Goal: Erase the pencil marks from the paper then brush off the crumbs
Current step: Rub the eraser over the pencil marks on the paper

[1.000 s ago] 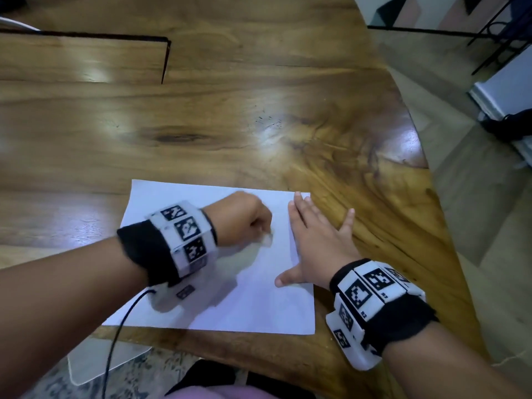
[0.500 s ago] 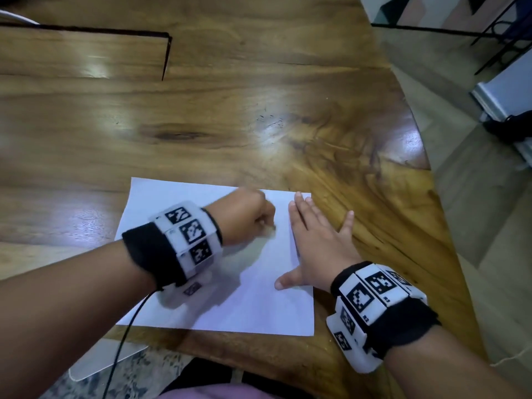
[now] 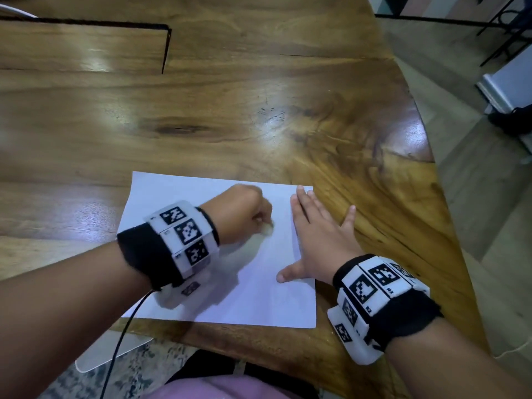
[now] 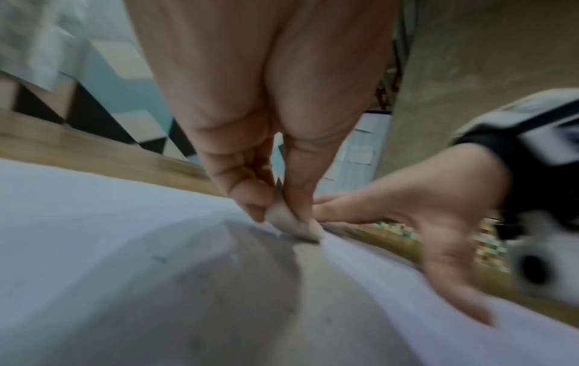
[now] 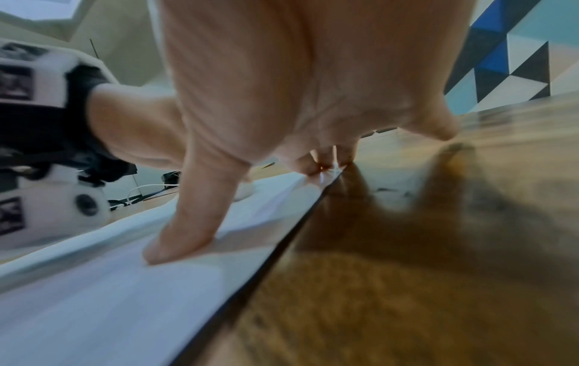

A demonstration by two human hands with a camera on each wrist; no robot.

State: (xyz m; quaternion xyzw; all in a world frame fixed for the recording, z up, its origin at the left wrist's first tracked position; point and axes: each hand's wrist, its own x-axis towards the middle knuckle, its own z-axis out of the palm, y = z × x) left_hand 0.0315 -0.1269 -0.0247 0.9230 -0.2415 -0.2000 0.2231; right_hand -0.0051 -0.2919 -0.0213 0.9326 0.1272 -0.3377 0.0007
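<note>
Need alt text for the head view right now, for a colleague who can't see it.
Left hand pinches an eraser against a white paper on a wooden table. Right hand lies flat, fingers spread, across the paper's right edge.

This looks like a room in a home. The hands work at a broad slab table [image 3: 259,110] of glossy, knotted wood with a curved natural edge. Beyond the right hand [image 3: 319,240], past the table edge, lies pale plank flooring [image 3: 475,197], and farther off a wall painted with blue, black and white triangles [image 5: 507,57]. Below the left hand [image 3: 241,217], under the near table edge, a patterned rug [image 3: 138,367] shows
</note>
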